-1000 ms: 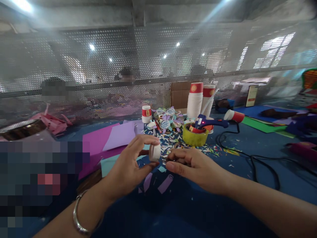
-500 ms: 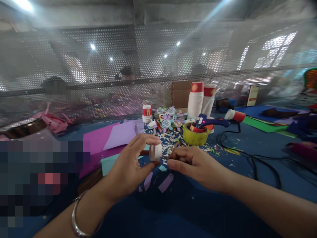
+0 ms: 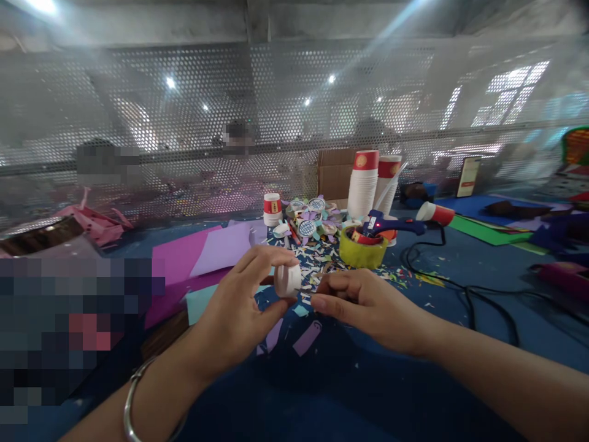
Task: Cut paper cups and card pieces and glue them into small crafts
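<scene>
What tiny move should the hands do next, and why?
I'd hold the white piece steady in the left hand and ease the right hand slightly closer. The right fingers seem to pinch a thin thing that points at the piece's side, and I can't tell if it touches.

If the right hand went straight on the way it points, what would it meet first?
Probably the small white round piece held in the left hand, just ahead of the right hand, though depth is unclear.

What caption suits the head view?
Left hand pinches a small white cup piece above a table strewn with paper scraps.
</scene>
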{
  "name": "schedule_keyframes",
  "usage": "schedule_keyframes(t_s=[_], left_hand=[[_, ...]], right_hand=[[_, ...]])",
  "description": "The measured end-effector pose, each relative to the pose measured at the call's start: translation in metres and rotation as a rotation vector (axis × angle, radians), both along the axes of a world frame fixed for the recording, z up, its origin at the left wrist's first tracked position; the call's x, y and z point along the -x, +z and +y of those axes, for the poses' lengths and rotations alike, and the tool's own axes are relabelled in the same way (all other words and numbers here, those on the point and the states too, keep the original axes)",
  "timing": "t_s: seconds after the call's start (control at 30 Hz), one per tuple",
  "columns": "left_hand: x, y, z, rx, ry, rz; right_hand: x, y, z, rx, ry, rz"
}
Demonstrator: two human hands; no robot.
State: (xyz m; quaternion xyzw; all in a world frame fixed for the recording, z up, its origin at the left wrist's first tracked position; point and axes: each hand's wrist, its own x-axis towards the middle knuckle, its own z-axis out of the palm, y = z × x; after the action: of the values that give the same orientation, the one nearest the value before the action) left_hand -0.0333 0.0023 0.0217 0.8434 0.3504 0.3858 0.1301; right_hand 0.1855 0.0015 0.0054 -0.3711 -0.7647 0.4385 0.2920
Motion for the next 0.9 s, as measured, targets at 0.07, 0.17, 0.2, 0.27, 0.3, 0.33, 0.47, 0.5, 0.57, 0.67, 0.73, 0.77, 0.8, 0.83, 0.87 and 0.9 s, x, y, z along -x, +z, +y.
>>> schedule_keyframes(t_s=[0.07,0.17,0.2,0.27,0.3,0.33,0.47,0.5,0.57,0.67,0.73,0.77,0.8,0.83,0.87,0.9], left_hand=[[-0.001,0.0,-0.001,0.032,0.028,-0.031],[-0.001,0.0,-0.001,0.059,0.05,-0.067],[-0.001,0.0,0.0,0.047,0.05,-0.07],[0.0,-0.001,0.001,0.021,0.047,-0.064],[0.0,-0.002,0.001,0.016,0.045,-0.061],[0.001,-0.002,0.002,0.022,0.043,-0.06],[0.002,-0.006,0.005,0.122,0.02,-0.088],[0.003,-0.007,0.006,0.157,0.011,-0.103],[0.004,-0.009,0.008,0.211,-0.011,-0.136],[0.005,-0.01,0.011,0.246,-0.049,-0.179],[0.005,-0.01,0.011,0.261,-0.073,-0.189],[0.004,-0.009,0.011,0.266,-0.084,-0.187],[0.004,-0.009,0.01,0.266,-0.093,-0.18],[0.004,-0.009,0.01,0.262,-0.099,-0.168],[0.004,-0.009,0.009,0.254,-0.101,-0.153],[0.004,-0.008,0.008,0.244,-0.101,-0.136]], right_hand=[[-0.001,0.001,-0.001,-0.016,-0.001,0.005],[-0.002,0.002,-0.002,-0.021,0.0,0.018],[-0.001,0.003,-0.003,-0.02,-0.001,0.02],[-0.001,0.003,-0.003,-0.024,-0.005,0.01],[0.0,0.003,-0.002,-0.027,-0.009,0.003],[0.0,0.003,-0.002,-0.028,-0.011,-0.005],[0.0,0.0,0.002,-0.006,0.009,-0.019],[0.0,-0.001,0.003,0.001,0.016,-0.019],[-0.001,-0.002,0.004,0.008,0.02,-0.016],[-0.002,-0.001,0.005,0.019,0.009,0.003],[-0.002,0.0,0.005,0.034,0.003,0.019],[-0.002,0.0,0.005,0.038,0.001,0.025],[-0.002,0.001,0.005,0.04,0.0,0.027],[-0.002,0.001,0.005,0.044,0.001,0.029],[-0.002,0.001,0.005,0.053,0.003,0.033],[-0.002,0.001,0.005,0.061,0.005,0.038]])
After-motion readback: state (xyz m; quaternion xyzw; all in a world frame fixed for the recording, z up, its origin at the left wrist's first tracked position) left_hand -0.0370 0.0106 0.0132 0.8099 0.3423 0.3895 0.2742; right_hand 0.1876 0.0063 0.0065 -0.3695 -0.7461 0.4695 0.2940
